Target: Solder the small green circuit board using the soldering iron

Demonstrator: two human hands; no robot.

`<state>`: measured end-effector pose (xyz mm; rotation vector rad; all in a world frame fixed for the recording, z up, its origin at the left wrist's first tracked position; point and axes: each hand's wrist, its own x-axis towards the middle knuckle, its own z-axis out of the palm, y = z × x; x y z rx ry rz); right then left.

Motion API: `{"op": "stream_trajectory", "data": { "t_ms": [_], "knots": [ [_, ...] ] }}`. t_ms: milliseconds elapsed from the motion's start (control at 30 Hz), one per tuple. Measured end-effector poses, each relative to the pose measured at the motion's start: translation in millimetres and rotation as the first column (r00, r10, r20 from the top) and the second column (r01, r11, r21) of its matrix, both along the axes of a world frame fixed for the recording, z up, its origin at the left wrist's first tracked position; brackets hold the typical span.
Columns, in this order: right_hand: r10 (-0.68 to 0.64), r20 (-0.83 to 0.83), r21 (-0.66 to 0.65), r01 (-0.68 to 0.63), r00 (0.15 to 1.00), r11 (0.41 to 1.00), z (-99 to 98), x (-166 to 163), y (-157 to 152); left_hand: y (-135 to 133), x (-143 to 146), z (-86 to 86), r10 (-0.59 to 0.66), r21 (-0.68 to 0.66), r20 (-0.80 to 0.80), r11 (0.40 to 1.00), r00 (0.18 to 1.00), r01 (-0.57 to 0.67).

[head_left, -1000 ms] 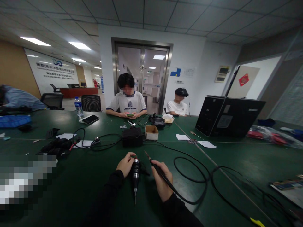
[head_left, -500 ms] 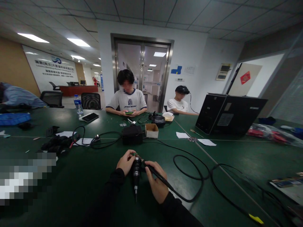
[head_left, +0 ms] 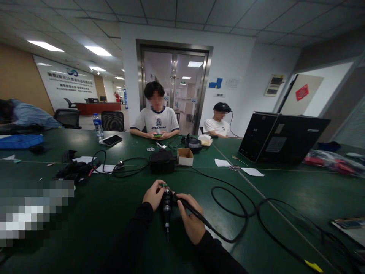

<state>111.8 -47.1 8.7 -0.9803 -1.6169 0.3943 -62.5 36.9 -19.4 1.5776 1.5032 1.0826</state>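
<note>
My left hand is closed at the upper end of a black electric screwdriver, its metal bit pointing toward me over the green table. A small green part shows at that end, by my left fingertips; its details are too small to make out. My right hand is closed around a black pen-shaped tool with a thick cord, which looks like a soldering iron. Its front end reaches close to the screwdriver's upper end; whether they touch is unclear. The cord loops away to the right.
Beyond my hands stand a black box and a small open cardboard box. Cables and papers lie left. A black computer case stands right, near a thin tool. Two people sit opposite; one holds a green object.
The whole view has shifted slightly, so everything appears a little further right. Both hands keep their hold, with the screwdriver and the corded tool in nearly the same places relative to each other.
</note>
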Motion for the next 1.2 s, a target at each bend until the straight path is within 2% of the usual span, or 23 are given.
{"op": "stream_trajectory", "data": {
  "t_ms": [200,667,1200],
  "knots": [
    [-0.021,-0.002,0.016,0.022,1.0,1.0,-0.3,-1.0,0.9,1.8,0.4,-3.4,-0.007,0.056,0.048,0.998,0.999,0.004],
    [-0.003,0.039,-0.002,0.003,0.999,1.0,-8.2,0.6,2.3,3.5,2.5,-6.4,-0.033,0.081,0.095,0.996,0.995,0.025],
    [-0.02,0.039,0.022,0.019,0.999,1.0,-1.8,2.2,0.8,2.7,3.9,-4.3,-0.014,0.064,0.117,0.998,0.993,0.006]
  ]
}}
